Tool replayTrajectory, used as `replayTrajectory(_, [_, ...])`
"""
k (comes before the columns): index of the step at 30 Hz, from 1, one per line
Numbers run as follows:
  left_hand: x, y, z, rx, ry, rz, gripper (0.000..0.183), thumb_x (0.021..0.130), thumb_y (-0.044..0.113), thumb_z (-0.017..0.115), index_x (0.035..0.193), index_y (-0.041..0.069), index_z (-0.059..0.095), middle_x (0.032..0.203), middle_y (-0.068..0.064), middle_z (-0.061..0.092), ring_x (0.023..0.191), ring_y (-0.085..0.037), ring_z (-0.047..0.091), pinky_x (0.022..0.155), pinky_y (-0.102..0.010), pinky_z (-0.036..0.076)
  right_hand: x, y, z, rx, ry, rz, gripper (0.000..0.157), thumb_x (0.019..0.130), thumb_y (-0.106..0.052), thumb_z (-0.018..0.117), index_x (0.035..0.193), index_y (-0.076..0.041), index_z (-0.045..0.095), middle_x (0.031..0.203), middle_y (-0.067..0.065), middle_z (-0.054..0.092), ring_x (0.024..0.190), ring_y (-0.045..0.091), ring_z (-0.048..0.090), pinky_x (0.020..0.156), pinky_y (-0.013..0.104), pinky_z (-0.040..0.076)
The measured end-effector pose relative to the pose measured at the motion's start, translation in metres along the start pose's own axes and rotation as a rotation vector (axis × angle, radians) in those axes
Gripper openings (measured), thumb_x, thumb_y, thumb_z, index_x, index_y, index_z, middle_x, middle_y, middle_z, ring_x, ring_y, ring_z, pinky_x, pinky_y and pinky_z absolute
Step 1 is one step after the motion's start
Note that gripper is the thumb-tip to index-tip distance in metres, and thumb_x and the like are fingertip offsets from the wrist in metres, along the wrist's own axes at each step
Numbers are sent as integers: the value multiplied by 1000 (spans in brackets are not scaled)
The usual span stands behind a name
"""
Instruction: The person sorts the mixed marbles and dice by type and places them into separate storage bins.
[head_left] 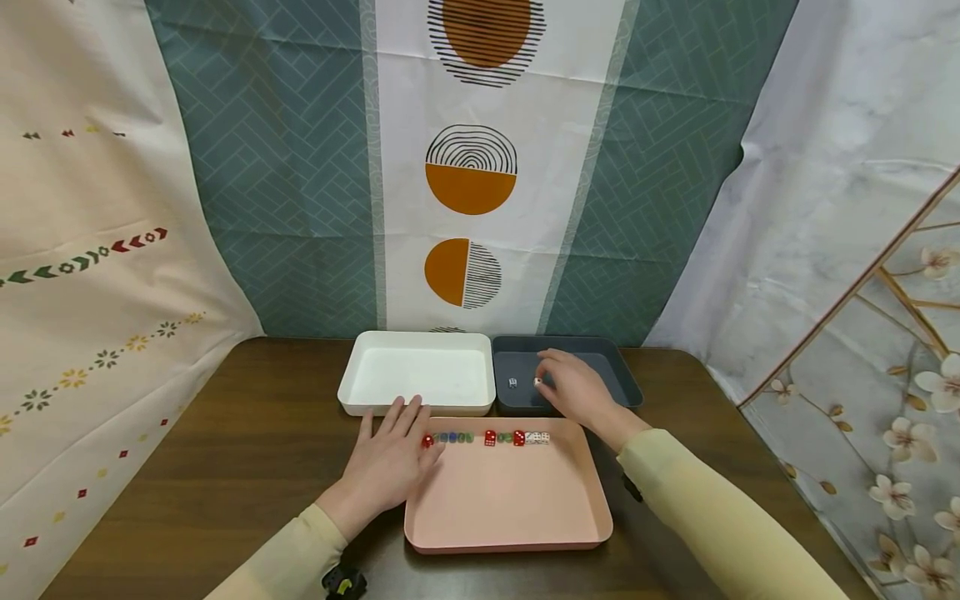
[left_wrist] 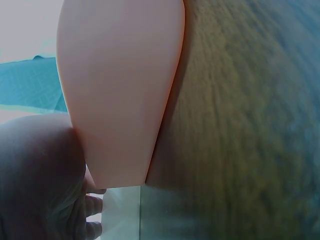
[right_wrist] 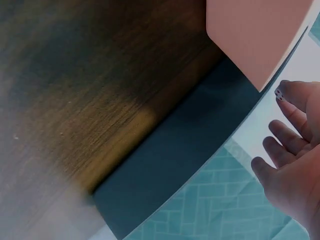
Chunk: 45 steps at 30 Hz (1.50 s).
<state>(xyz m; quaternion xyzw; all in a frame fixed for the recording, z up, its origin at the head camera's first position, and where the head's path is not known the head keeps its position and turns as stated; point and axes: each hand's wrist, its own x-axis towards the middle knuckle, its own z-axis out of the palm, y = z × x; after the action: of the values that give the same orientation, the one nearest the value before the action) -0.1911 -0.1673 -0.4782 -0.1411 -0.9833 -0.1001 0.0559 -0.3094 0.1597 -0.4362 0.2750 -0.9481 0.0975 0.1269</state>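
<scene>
My right hand [head_left: 576, 387] pinches a small white die [right_wrist: 279, 94] between thumb and forefinger, above the dark grey tray [head_left: 626, 387]; its other fingers are spread. Inside that tray lies another whitish die [head_left: 512, 382]. My left hand [head_left: 390, 458] lies over the left rim of the pink tray [head_left: 517, 508], fingers extended toward the white tray, thumb close to a red die [head_left: 427, 441]. Along the pink tray's far side runs a row of dice: blue and green ones [head_left: 452, 437], a larger red die [head_left: 490, 437], green ones, another red die [head_left: 519, 438] and white dice [head_left: 537, 437].
The white tray [head_left: 420, 404] stands behind the pink tray, left of the dark one. All three sit on a dark wooden table [head_left: 187, 467]. Patterned cloths [head_left: 300, 208] hang behind and at both sides.
</scene>
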Motion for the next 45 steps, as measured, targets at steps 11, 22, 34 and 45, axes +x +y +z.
replayTrajectory(11, [0,0,0,2,-12,-12,75,115,55,51,169,4,44,177,-17,34,166,-41,25,127,-76,15,16,4,8,-10,-86,83,13,105,-19,80,114,-10,77,154,19,62,141,39,61,110,55,54])
replayTrajectory(22, [0,2,-3,9,-9,-9,73,115,53,53,169,4,44,176,-17,36,165,-41,27,127,-75,15,24,2,16,18,-151,134,13,107,-21,77,116,-12,77,156,19,61,143,40,58,111,58,52])
replayTrajectory(34, [0,2,-3,7,-6,-6,73,115,52,53,168,3,45,176,-18,37,165,-41,27,127,-75,16,28,2,25,44,-160,141,10,107,-20,77,113,-13,76,148,16,66,137,37,63,109,57,53])
replayTrajectory(45, [0,1,-1,5,-2,-9,74,115,54,52,168,4,46,176,-17,36,165,-41,26,127,-76,15,35,2,30,37,-171,131,9,106,-20,78,112,-13,77,148,17,66,136,37,64,109,56,54])
